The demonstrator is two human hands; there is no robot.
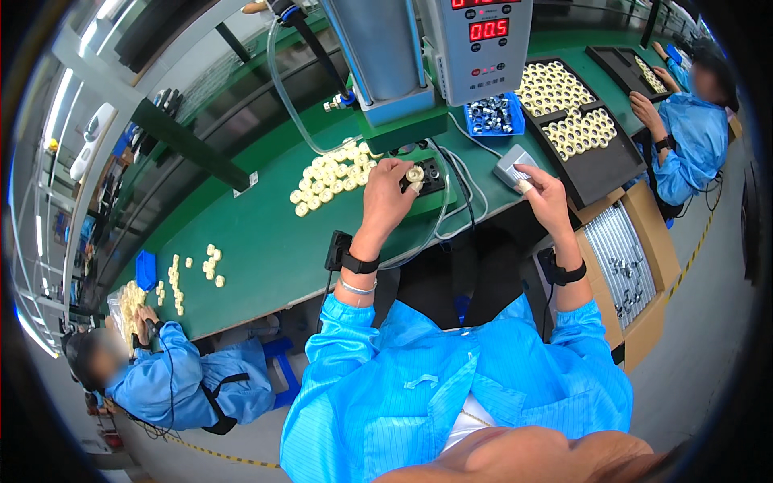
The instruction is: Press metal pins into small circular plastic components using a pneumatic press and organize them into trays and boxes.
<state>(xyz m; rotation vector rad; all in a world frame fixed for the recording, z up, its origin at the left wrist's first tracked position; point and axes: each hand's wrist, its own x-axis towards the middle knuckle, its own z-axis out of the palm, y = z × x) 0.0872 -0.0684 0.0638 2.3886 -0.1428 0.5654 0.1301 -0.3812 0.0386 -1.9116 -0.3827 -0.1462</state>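
My left hand (388, 199) reaches to the black fixture (435, 173) beneath the press, with thumb and index finger closed around a round cream-coloured part (415, 174). The part has a ring-shaped centre, and a pale finger cot covers the thumb tip. My right hand (549, 201) is at a small grey box (514, 166) with a cable, fingers stretched over its near right side; its thumb also wears a pale cover. Above the fixture stands the press (378, 56), with a grey control box (483, 48) showing red digits. Left of my left hand lies a cluster of cream parts (332, 179).
A blue bin (495, 117) holds metal pieces. Black trays (592, 173) carry rows of cream parts. An open carton (644, 241) stands at right. Loose tubes and cables (483, 211) cross the green bench (258, 266). Co-workers in blue sit left (185, 378) and right (696, 153).
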